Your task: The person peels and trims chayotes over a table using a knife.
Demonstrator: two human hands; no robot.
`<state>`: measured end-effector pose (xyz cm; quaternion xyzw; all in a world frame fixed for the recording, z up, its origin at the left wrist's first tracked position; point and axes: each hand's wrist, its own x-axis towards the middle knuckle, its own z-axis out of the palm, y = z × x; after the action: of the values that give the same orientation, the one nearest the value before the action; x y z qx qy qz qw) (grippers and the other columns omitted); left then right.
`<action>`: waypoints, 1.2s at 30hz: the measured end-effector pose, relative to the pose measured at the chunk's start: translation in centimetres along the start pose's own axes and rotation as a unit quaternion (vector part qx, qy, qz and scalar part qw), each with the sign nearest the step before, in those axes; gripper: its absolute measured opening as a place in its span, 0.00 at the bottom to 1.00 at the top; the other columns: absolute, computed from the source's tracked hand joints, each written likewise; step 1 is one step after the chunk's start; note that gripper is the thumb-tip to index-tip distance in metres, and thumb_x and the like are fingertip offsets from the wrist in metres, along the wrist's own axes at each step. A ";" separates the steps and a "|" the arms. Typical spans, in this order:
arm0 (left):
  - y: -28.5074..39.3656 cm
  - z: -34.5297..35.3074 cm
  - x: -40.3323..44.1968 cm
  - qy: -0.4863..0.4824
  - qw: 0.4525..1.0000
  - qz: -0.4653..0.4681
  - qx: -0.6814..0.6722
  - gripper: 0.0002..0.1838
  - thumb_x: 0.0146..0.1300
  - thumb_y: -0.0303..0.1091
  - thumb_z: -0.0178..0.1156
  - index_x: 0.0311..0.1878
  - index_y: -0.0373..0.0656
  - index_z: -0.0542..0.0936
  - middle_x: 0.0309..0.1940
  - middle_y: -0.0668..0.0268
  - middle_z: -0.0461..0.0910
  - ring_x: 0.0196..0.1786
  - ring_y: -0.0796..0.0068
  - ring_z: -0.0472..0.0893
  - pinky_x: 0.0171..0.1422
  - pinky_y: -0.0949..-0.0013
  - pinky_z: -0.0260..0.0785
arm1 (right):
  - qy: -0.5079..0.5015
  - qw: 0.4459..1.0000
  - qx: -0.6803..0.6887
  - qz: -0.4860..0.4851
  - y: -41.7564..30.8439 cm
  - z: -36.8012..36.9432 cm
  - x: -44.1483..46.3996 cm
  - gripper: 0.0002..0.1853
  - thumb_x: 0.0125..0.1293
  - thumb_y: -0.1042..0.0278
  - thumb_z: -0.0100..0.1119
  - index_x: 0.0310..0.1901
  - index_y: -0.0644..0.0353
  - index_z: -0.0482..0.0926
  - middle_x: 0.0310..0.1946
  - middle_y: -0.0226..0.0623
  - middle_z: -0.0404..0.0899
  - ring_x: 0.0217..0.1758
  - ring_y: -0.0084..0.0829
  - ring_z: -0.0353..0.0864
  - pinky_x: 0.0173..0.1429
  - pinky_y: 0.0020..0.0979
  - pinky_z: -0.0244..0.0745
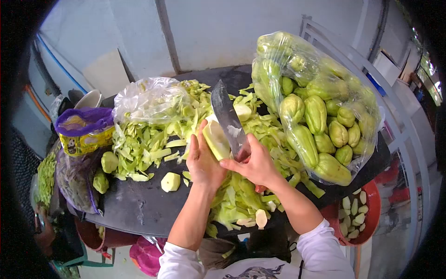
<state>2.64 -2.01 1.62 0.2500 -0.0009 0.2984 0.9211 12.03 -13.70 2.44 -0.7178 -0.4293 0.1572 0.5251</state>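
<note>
My left hand point(203, 162) is wrapped round a partly peeled chayote point(216, 141), pale green with a white cut face. In my right hand point(254, 162) is a broad-bladed knife point(227, 116), its blade pointing up and away from me, right beside the chayote. Wet white bits cling to the blade. Below and around both hands lie heaps of green peelings point(237, 195) on the dark table point(134, 214). A peeled chayote piece point(170, 182) rests on the table left of my left hand.
A clear plastic bag point(320, 111) full of whole chayotes stands at the right. On the left are a purple mesh bag point(76, 181), another plastic bag point(148, 100) and two chayotes point(109, 162). A red bucket point(373, 211) with peeled pieces stands low right, near a metal railing point(409, 135).
</note>
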 end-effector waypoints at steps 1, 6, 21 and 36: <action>0.0 0.0 0.0 0.001 1.000 0.001 0.001 0.36 0.72 0.60 0.45 0.76 0.53 0.53 0.68 0.62 0.65 0.70 0.57 0.65 0.75 0.48 0.55 | -0.001 1.000 0.001 0.000 0.0 0.0 0.0 0.33 0.50 0.47 0.79 0.39 0.67 0.69 0.25 0.37 0.79 0.25 0.24 0.78 0.33 0.28 0.77; -0.2 0.6 0.1 0.066 0.997 0.002 0.045 0.31 0.74 0.54 0.47 0.71 0.45 0.62 0.63 0.58 0.72 0.65 0.59 0.72 0.70 0.51 0.64 | 0.018 0.997 0.069 -0.044 0.1 0.0 -0.2 0.30 0.57 0.50 0.73 0.46 0.69 0.70 0.31 0.44 0.84 0.32 0.34 0.86 0.36 0.34 0.80; 1.0 0.0 1.7 0.192 0.857 0.156 0.452 0.34 0.52 0.32 0.76 0.60 0.37 0.70 0.39 0.62 0.82 0.36 0.76 0.81 0.37 0.72 0.75 | -0.025 0.998 0.000 -0.060 -0.6 -0.7 -0.7 0.12 0.65 0.69 0.56 0.43 0.67 0.69 0.30 0.55 0.82 0.33 0.55 0.84 0.36 0.46 0.77; 1.6 -2.7 2.2 0.166 0.733 0.239 0.615 0.40 0.42 0.41 0.79 0.58 0.36 0.73 0.54 0.56 0.72 0.59 0.61 0.73 0.66 0.61 0.64 | -0.009 0.998 -0.019 -0.052 -1.0 -1.0 -0.9 0.12 0.64 0.69 0.58 0.43 0.68 0.69 0.31 0.53 0.83 0.32 0.51 0.86 0.37 0.43 0.80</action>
<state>3.16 1.57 0.32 0.7000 0.2756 0.4809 0.4502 11.70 -14.92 3.54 -0.7029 -0.4740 0.1276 0.5147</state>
